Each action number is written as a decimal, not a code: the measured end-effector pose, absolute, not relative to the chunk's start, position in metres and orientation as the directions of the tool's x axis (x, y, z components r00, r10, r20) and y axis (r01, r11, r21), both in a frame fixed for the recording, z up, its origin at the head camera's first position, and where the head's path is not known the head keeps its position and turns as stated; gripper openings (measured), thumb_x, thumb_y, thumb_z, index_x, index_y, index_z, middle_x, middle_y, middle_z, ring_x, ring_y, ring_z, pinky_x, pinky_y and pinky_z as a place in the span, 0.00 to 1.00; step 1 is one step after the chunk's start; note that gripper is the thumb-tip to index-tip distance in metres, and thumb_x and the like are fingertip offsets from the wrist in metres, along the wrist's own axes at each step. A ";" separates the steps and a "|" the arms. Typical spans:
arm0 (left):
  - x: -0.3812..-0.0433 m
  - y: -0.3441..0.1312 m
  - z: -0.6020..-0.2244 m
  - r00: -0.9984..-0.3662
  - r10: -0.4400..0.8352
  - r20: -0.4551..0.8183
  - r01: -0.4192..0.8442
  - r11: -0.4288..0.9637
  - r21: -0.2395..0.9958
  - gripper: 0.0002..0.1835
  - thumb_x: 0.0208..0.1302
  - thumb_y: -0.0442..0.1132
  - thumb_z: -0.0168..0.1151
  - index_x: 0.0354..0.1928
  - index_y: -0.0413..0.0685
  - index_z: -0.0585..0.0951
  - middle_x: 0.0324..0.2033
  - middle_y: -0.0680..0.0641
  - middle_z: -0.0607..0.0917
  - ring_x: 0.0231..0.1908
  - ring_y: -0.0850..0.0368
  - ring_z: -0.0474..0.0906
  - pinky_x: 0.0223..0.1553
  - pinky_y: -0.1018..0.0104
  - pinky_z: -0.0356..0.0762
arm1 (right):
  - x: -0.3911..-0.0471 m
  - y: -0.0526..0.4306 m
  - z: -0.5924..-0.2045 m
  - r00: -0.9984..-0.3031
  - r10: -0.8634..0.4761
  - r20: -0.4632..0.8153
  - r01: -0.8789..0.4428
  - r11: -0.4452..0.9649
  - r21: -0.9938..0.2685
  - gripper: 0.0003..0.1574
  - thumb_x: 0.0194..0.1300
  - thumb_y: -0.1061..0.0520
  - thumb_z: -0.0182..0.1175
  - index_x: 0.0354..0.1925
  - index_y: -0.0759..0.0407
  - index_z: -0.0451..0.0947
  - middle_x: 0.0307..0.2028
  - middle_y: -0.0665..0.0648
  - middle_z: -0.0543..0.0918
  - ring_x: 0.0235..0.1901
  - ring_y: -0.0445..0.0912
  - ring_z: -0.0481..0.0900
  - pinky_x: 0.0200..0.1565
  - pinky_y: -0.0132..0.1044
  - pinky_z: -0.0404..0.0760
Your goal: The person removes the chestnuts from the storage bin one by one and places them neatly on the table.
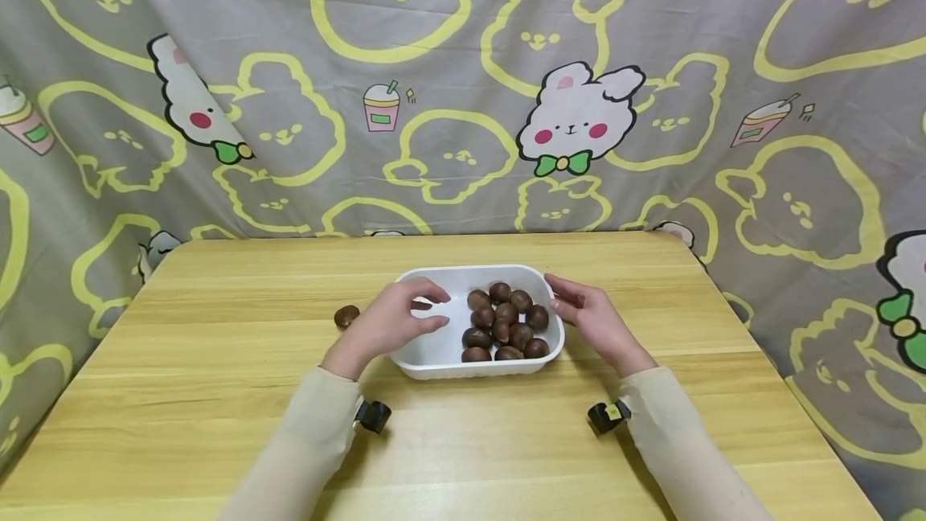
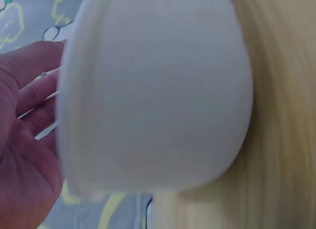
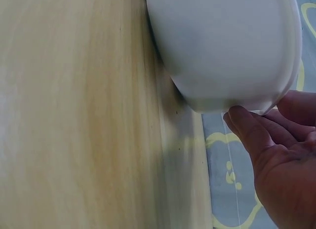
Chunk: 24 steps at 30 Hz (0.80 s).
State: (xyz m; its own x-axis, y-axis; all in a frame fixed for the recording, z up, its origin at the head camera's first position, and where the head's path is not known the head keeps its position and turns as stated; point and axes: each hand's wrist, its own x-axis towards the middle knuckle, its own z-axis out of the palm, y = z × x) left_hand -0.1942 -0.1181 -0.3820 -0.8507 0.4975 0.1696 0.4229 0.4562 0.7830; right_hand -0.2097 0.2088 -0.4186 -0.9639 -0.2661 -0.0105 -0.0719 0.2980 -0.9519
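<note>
A white rectangular tray point(image 1: 427, 370) sits on the table with a group of brown chestnuts point(image 1: 506, 313) gathered in its right half. My left hand point(image 1: 391, 316) reaches over the tray's left end, thumb and fingers apart with nothing between them. The left wrist view shows that hand point(image 2: 29, 135) beside the tray's wall point(image 2: 158, 91), its fingertips hidden behind the rim. At the opposite end, my right hand point(image 1: 596, 320) holds the tray by the rim. Its fingers point(image 3: 252, 133) meet the outer end wall in the right wrist view.
One loose chestnut point(image 1: 346, 317) lies on the wooden table point(image 1: 217, 392), left of the tray and close to my left wrist. A grey curtain point(image 1: 448, 47) with cartoon prints hangs behind the table's far edge and along both sides. Each wrist wears a small black camera point(image 1: 373, 416).
</note>
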 end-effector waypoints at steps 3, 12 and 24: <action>-0.197 -0.108 -0.388 -0.825 0.538 0.174 0.448 0.435 0.781 0.12 0.61 0.31 0.69 0.45 0.34 0.82 0.43 0.41 0.83 0.48 0.40 0.79 0.52 0.57 0.78 | -0.210 0.209 -0.419 -0.965 -0.264 -0.014 -0.067 0.296 -0.953 0.30 0.73 0.65 0.53 0.70 0.68 0.62 0.67 0.67 0.66 0.65 0.58 0.65 0.59 0.37 0.71; -0.201 -0.086 -0.402 -0.807 0.582 0.102 0.454 0.501 0.737 0.12 0.58 0.29 0.69 0.44 0.35 0.83 0.42 0.42 0.84 0.46 0.45 0.81 0.49 0.59 0.79 | -0.210 0.209 -0.419 -0.966 -0.260 -0.014 -0.063 0.285 -0.956 0.31 0.72 0.64 0.54 0.70 0.67 0.62 0.68 0.66 0.66 0.66 0.58 0.65 0.59 0.38 0.71; -0.202 -0.071 -0.404 -0.822 0.570 0.008 0.433 0.615 0.659 0.10 0.57 0.30 0.71 0.41 0.39 0.84 0.36 0.48 0.83 0.41 0.52 0.79 0.45 0.61 0.76 | -0.210 0.209 -0.420 -0.966 -0.258 -0.025 -0.046 0.264 -0.964 0.31 0.73 0.64 0.54 0.70 0.67 0.62 0.68 0.68 0.65 0.66 0.58 0.65 0.58 0.37 0.72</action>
State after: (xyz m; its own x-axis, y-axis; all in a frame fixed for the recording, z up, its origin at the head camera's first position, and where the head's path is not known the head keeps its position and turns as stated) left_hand -0.2017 -0.0713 -0.4043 -0.8217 0.5699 0.0078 0.4330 0.6153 0.6587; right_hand -0.2101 0.2091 -0.4205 -0.9658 -0.2581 -0.0249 -0.0456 0.2635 -0.9636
